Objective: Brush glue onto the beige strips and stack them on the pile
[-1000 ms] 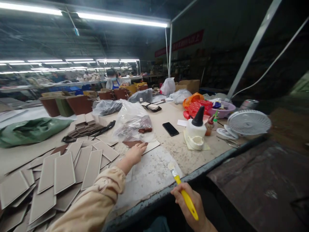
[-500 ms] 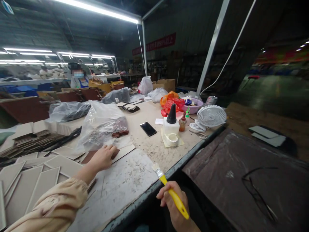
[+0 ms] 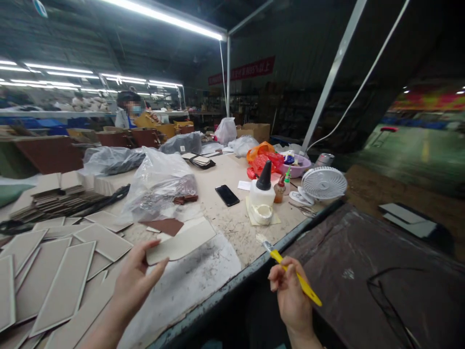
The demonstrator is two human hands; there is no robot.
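My left hand grips the near end of a pale, thin rectangular panel between thumb and fingers, held tilted over the white sheet. Just behind the panel lies a flat brown piece. In my right hand is a paintbrush with a yellow handle, its pale bristles pointing up and left near the table's front edge. Beyond the brush stand a white bottle with a black cone cap and a small white cup.
Pale rectangular panels overlap on the left, with stacked pieces behind. A clear plastic bag, a phone, a small amber bottle and a white fan are on the table. A person is at the back.
My left hand has raised the pale panel off the table, uncovering more of the brown piece. My right hand has shifted right and slightly up with the paintbrush. The view has turned slightly left.
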